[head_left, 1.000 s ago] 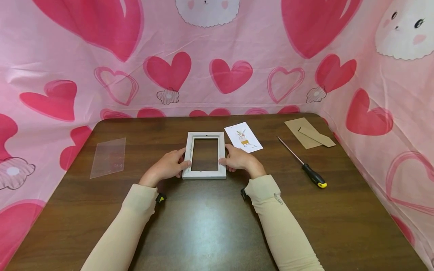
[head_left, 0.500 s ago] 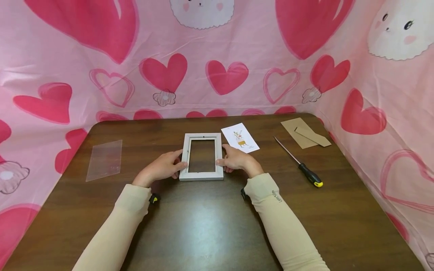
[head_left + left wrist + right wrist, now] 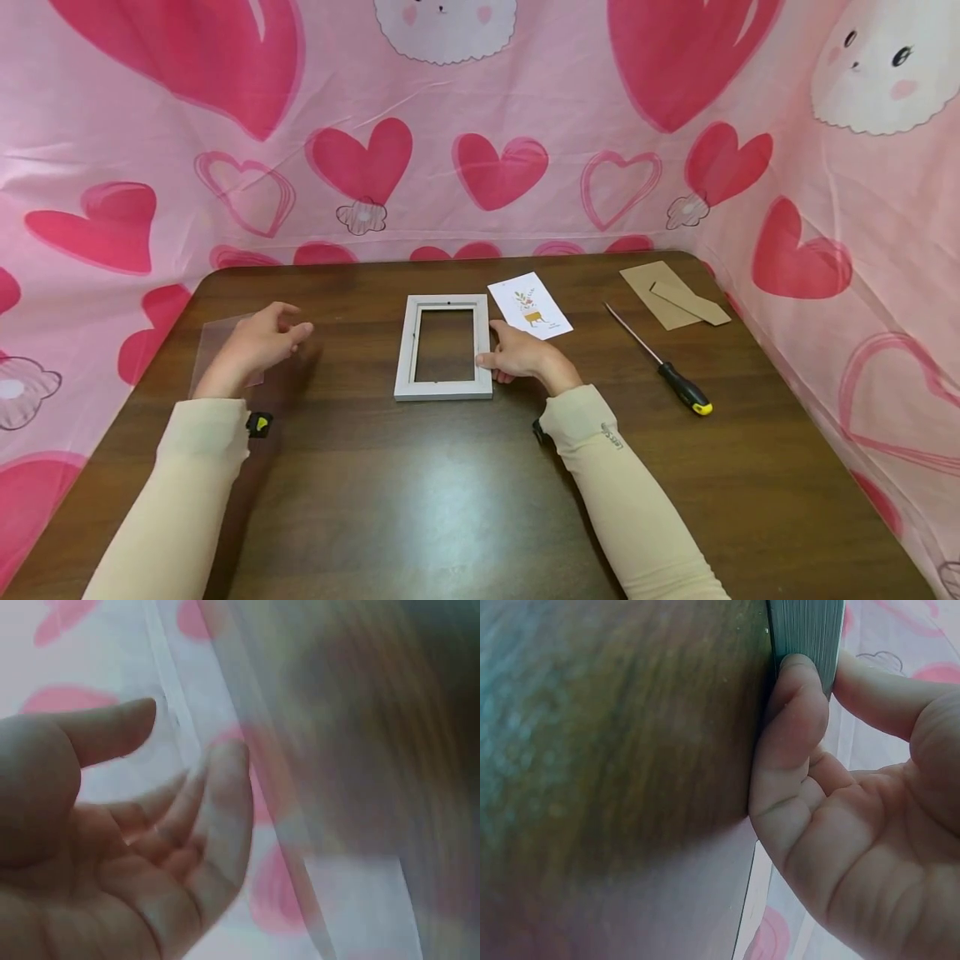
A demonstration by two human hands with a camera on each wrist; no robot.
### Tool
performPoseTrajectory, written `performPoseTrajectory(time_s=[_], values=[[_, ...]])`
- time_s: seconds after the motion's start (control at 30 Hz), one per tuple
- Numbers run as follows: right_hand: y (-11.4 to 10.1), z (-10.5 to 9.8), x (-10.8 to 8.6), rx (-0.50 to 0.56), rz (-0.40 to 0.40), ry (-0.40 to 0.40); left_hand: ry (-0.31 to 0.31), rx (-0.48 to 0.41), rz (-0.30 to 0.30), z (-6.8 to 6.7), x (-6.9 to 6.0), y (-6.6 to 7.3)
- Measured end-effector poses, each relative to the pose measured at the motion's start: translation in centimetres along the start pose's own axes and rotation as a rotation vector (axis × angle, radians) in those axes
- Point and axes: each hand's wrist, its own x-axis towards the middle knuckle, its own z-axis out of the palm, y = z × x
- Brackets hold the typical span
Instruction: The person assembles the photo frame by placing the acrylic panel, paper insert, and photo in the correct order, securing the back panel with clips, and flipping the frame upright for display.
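Head view: left hand (image 3: pixel 261 342) is off the frame (image 3: pixel 408 346) now, left of it by the sheet (image 3: pixel 212 343); right hand (image 3: pixel 521 350) alone holds it on the table (image 3: pixel 450 492). Left wrist: fingers loose, empty. Right wrist: fingers, thumb grip its side.

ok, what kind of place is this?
Likely a makeshift tabletop workspace; the wider room is hidden. Signs: a dark wood-look table, pink heart-print cloth hung behind it and along both sides, and a screwdriver lying out near a white frame.
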Motion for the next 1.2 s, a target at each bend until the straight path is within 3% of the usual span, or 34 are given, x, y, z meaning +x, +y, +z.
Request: performPoseTrajectory(time_s=[0.2,0.4,0.6,0.93,1.2], values=[[0.1,0.0,-0.1,-0.001,-0.006,0.001,0.035,0.102,-0.165,-3.2,-0.9,-4.7],[0.2,0.0,-0.1,0.007,-0.001,-0.007,0.034,0.123,-0.332,-4.3,-2.3,-7.3],[0.1,-0.1,0.0,-0.006,-0.021,-0.015,-0.051,0.220,-0.412,-4.1,-2.8,-7.6],[0.0,0.0,0.1,-0.041,-0.047,-0.014,-0.062,0.204,-0.493,-3.4,-2.7,-7.1],[0.1,-0.1,-0.1,-0.037,-0.035,-0.008,-0.148,0.216,-0.542,-4.2,-1.6,-7.2]])
